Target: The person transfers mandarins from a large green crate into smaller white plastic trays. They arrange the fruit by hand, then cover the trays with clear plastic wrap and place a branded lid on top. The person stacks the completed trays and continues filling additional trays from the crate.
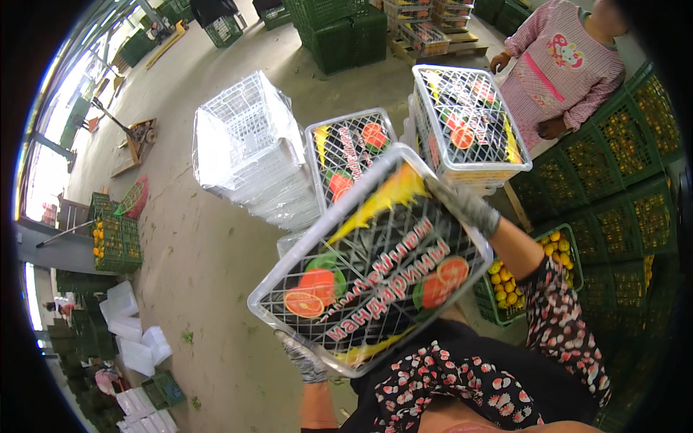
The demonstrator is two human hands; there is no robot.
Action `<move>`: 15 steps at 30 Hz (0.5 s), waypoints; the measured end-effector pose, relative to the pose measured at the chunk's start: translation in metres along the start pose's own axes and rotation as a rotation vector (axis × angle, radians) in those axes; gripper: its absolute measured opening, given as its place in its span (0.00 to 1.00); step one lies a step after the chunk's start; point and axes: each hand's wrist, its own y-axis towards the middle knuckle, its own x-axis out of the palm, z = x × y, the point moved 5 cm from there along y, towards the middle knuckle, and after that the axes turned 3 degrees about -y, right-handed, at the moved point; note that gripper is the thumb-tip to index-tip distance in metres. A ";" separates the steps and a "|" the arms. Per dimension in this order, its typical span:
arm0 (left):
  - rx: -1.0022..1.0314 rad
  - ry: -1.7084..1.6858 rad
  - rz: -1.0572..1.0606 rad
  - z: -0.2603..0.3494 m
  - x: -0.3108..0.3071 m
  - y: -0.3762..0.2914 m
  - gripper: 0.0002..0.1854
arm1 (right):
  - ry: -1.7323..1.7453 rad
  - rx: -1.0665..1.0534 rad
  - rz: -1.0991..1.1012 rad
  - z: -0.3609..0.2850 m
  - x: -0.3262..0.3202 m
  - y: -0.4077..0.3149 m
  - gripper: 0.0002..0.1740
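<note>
A lidded white plastic crate [373, 265] with a printed mandarin sheet under its mesh hangs tilted between my gloved hands, close to my chest. My left hand [303, 357] grips its lower left edge, and my right hand [465, 208] grips the far right edge; the fingers are partly hidden by the rim. Just beyond it stands another crate with a similar printed top [352, 146], partly covered by the held one. Right of that is a taller stack of printed crates [471, 116]. To the left, empty white crates [243, 130] are stacked in clear plastic wrap.
A co-worker [563, 70] in a pink checked smock stands at the upper right. Green crates of citrus [622, 140] form a wall on the right, with an open green crate of mandarins [503, 287] beside me. A pallet jack [135, 132] and white lids or crates [132, 330] lie left.
</note>
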 end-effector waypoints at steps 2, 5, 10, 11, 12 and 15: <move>-0.077 -0.118 0.074 -0.009 0.000 -0.002 0.35 | 0.199 -0.061 0.041 0.003 -0.015 0.065 0.18; 0.053 0.317 0.260 -0.013 0.013 0.001 0.36 | 0.333 -0.080 -0.082 0.017 -0.027 0.166 0.20; -0.117 -0.038 -0.141 -0.038 0.101 -0.002 0.25 | 0.408 -0.033 -0.044 0.039 -0.045 0.297 0.22; -0.026 0.000 -0.151 -0.033 0.119 -0.011 0.23 | 0.639 0.166 -0.067 0.050 -0.044 0.311 0.26; -0.044 -0.098 -0.146 -0.034 0.137 -0.021 0.21 | 0.336 0.126 0.015 0.046 -0.059 0.323 0.26; -0.241 -0.656 -0.137 -0.042 0.182 -0.053 0.17 | 0.273 0.003 0.125 0.047 -0.071 0.333 0.30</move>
